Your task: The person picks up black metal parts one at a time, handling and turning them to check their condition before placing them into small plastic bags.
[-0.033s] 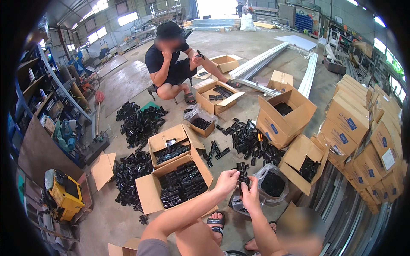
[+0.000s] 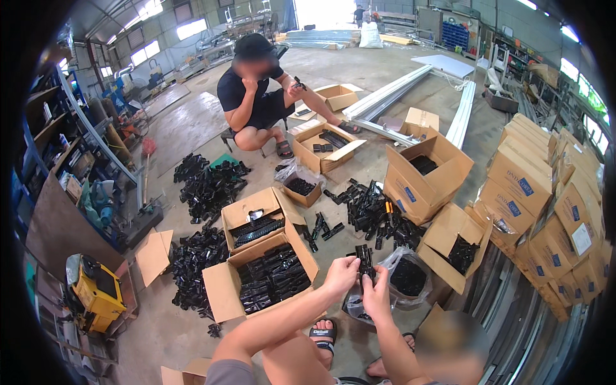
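Note:
Both hands grip one glossy black elongated part, which looks like a plastic or metal fitting and stands roughly upright. The fingers of my left hand are closed at its left side. From below and the right, my right hand is closed round it, thumb against its face. Below the hands is a clear plastic bag; another bag of small black pieces stands just to the right. An open carton left of my hands is packed with rows of similar black parts.
Heaps of black parts lie on the floor at left and centre. A co-worker sits ahead, holding a small black part. Open cartons stand about; stacked cartons line the right. A yellow machine is at left.

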### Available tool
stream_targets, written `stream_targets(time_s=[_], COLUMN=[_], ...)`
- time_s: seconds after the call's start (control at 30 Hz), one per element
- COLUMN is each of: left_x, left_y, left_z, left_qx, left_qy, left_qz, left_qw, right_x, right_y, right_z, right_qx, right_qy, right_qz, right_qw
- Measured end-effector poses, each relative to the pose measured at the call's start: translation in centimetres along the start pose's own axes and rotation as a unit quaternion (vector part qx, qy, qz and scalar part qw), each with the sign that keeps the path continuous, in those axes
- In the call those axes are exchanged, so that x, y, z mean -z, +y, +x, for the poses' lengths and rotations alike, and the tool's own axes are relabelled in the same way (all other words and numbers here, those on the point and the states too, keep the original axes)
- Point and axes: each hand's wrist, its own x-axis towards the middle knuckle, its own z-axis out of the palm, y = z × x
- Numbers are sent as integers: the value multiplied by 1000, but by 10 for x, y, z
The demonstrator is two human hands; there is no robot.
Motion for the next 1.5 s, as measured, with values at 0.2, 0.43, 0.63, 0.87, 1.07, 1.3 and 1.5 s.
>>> stream_targets(time_s=[0.2,0.43,0.63,0.87,1.07,1.3,1.5], left_x=[-31,-40,-53,-56,-44,-48,-42], left_y=[22,16,37,39,39,42,49], left_z=[-31,-37,-49,-52,-56,-60,-64], left_qx=[35,-31,26,-44,-64,-119,-129], left_qy=[51,-68,-97,-137,-195,-207,-208], left_qz=[-151,-200,-274,-164,-143,-108,-6], left_qw=[987,977,957,976,968,965,970], right_x=[24,29,48,60,58,69,88], right_y=[-17,-37,-42,-8,-22,-13,-31], right_z=[-18,-31,-38,-33,-41,-44,-29], right_qx=[69,105,25,105,62,143,66], right_qy=[100,108,163,125,73,67,24], right_qz=[-91,-82,-31,81,150,90,139], right_qw=[988,985,986,983,984,983,988])
